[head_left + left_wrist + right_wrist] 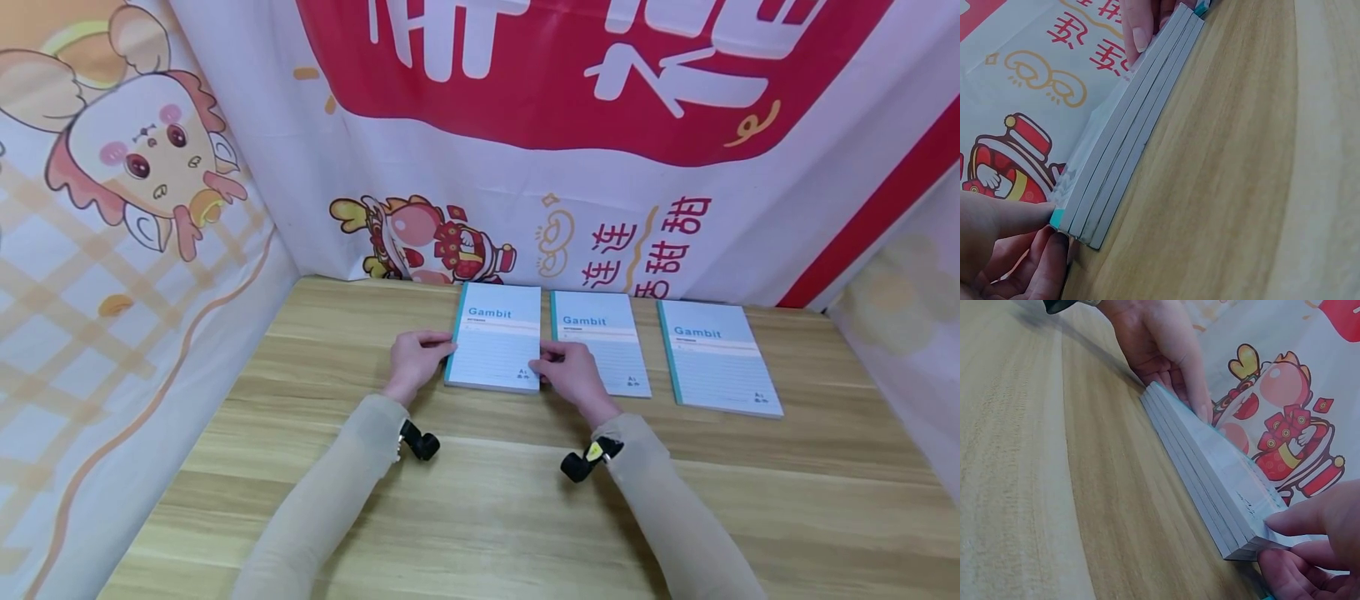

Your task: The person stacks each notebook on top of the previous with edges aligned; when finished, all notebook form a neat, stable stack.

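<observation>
A stack of several light blue "Gambit" notebooks (492,346) lies near the back of the table, teal spines to the left. My left hand (417,360) holds the spine side, its thumb at the top edge and the other fingers low along the side. On the opposite side my right hand (575,377) pinches the stack, thumb on the top cover and fingers curled at the lower edge. Both wrist views show the layered page edges (1129,134) roughly lined up. Whether the near right corner (1244,547) touches the table cannot be told.
Right of the stack lies a matching notebook (600,321), partly behind my right hand. Farther right is another one (720,358), slightly angled. A printed cloth (450,150) hangs along the table's back edge, and patterned cloth (135,333) covers the left side.
</observation>
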{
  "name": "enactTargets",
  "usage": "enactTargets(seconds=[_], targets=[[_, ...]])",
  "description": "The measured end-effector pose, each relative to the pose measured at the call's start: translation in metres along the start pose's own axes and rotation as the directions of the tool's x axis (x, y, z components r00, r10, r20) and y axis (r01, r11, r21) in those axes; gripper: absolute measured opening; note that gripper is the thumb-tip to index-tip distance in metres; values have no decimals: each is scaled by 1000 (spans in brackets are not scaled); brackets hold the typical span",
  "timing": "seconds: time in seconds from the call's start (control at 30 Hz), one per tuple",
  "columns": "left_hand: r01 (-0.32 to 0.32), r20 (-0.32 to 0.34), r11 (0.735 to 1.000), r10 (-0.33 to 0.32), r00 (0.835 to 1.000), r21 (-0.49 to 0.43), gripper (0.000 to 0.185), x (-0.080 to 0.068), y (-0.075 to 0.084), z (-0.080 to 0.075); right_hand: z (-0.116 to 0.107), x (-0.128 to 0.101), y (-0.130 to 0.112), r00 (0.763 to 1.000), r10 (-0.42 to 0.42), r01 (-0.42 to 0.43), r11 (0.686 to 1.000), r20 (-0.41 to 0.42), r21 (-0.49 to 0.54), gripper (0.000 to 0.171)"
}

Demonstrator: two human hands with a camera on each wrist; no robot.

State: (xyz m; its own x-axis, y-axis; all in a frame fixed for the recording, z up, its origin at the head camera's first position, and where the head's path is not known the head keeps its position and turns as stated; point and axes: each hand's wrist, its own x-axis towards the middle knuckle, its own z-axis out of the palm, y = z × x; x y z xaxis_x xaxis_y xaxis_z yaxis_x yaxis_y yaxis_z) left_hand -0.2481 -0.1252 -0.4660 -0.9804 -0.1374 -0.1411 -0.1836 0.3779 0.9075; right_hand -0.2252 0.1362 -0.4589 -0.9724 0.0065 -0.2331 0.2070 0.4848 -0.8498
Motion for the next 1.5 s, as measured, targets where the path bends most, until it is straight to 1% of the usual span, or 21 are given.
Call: enactTargets(seconds=[0.27, 0.37, 0.67, 0.73, 0.87, 1.03, 1.1, 1.23, 1.37, 1.5], targets=[[-14, -12, 1000, 14, 1000, 8, 21, 1, -2, 1, 2, 1, 2, 1000, -18, 18, 1000, -1, 19, 51], [-10, -17, 1000, 10, 1000, -3, 21, 1, -2, 2, 2, 1, 3, 1000, -17, 17, 999, -3, 34, 51], [12, -38, 993, -16, 999, -114, 27, -1, -3, 3, -5, -4, 2, 1000, 20, -18, 994, -15, 110, 57], [12, -45, 991, -18, 999, -136, 28, -3, -3, 2, -8, -7, 3, 1000, 20, -17, 992, -21, 125, 58], [-1, -59, 984, -9, 998, -176, 32, -8, 0, -1, -18, -12, 7, 999, 16, -11, 993, -41, 121, 59], [-33, -50, 979, 24, 998, -201, 39, -22, 11, -1, -35, -19, 15, 998, -2, 9, 995, -68, 97, 63], [-54, -37, 978, 47, 998, -201, 41, -28, 16, 2, -42, -21, 19, 996, -17, 24, 996, -84, 82, 64], [-88, 11, 973, 92, 996, -212, 43, -42, 26, 10, -54, -25, 27, 995, -24, 34, 995, -99, 96, 63], [-101, 88, 968, 124, 988, -230, 46, -54, 33, 21, -66, -30, 33, 994, -17, 28, 995, -106, 99, 68], [-84, 187, 964, 134, 973, -254, 52, -64, 38, 33, -77, -36, 38, 994, -13, 24, 995, -113, 93, 72]])
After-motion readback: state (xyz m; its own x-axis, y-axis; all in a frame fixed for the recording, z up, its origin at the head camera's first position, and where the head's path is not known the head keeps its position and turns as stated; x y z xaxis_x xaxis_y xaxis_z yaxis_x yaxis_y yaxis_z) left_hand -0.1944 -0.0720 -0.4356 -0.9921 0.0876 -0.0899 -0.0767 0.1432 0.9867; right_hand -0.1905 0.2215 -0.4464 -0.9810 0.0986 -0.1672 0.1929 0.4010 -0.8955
